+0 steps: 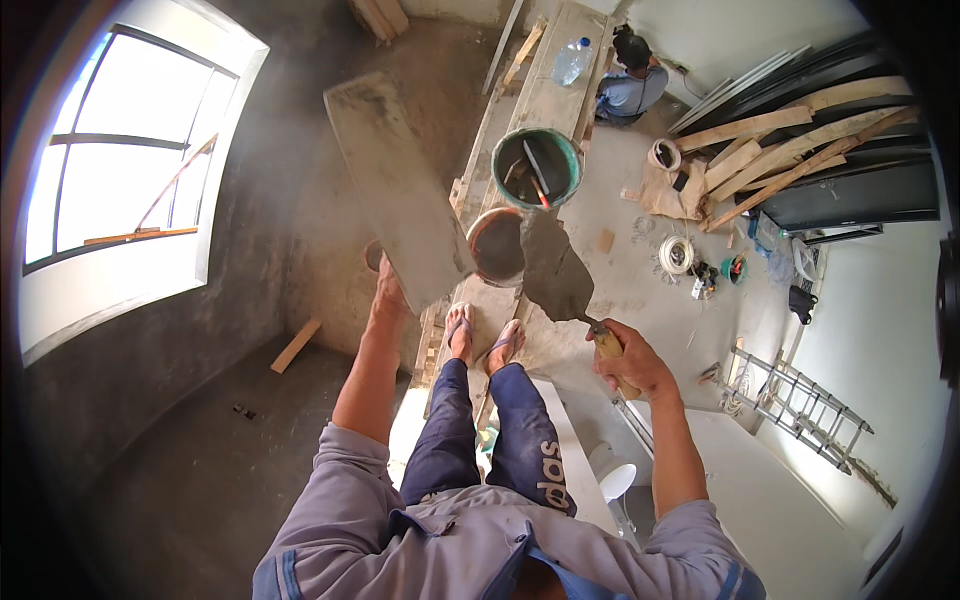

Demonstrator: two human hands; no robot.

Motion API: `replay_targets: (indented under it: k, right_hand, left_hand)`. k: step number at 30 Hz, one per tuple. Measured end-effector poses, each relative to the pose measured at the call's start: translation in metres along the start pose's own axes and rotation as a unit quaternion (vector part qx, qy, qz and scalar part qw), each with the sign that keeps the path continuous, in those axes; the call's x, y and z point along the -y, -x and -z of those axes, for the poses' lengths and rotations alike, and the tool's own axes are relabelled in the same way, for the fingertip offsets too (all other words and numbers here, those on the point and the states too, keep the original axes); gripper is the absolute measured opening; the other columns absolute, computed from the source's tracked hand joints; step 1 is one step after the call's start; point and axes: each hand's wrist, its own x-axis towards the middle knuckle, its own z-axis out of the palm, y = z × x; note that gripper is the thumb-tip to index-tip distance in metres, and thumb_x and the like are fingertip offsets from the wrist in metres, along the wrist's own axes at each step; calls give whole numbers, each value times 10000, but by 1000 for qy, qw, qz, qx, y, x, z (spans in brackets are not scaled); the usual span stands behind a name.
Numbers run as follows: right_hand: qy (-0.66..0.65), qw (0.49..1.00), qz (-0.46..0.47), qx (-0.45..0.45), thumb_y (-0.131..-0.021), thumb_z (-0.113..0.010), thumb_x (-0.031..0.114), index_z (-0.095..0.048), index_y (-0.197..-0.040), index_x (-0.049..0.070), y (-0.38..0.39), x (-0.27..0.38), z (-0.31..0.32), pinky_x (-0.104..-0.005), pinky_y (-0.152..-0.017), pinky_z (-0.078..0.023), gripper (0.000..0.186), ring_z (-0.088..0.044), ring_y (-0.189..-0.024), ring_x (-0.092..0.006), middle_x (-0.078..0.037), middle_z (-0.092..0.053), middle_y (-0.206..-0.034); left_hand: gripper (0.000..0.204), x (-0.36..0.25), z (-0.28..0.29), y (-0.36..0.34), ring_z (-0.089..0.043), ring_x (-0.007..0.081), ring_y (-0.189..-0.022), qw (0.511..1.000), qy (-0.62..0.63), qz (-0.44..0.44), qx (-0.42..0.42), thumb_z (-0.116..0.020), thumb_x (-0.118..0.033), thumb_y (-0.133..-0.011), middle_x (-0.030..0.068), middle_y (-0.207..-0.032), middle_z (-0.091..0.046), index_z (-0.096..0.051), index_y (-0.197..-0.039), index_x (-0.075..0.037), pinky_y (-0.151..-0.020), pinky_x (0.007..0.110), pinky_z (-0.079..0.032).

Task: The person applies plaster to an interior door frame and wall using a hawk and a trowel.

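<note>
My left hand [390,285] grips a long, mortar-smeared flat board [390,180] from below, holding it tilted out ahead of me at left of centre. My right hand [635,360] is closed round the pale handle of a trowel [572,300], whose blade is covered by a lump of grey mortar [548,255]. Just beyond the blade are a reddish bucket [495,240] of grey material and a green bucket [535,150] with tools in it. Both stand on the plank platform [482,295] under my sandalled feet.
A water bottle [572,62] stands farther along the planks, beside a crouched person [630,90]. Timber boards [760,150], dark panels, cable coils [677,255] and a small bucket lie at right. A metal ladder [805,405] is at lower right, a white fixture [618,480] below, a bright window [130,150] at left.
</note>
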Motion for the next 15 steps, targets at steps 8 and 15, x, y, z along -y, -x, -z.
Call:
replay_targets:
  k: [8,15]
  right_hand:
    - [26,996,82,4,-805,-662,89,-458,-1223,19,98,118,-66,-235,-447,-420,470,-486,-505,-78,-18,-512,-704]
    - [299,922,229,-94,-844,-578,161,-367,-1324,-65,124,153,-115,-356,-694,-500,571,-621,-751,-274,-199,-620,-880]
  left_hand:
    - [256,-82,-36,16,-634,214,-814,998,13,-47,49,-687,-156,-759,99,-918,-662,-661,-990,-47,-708,337,-512]
    - [283,-135,-45,18,-622,213,-862,967,229,66,86,-659,-164,-790,101,-975,-641,-623,-1046,-48,-737,337,-511]
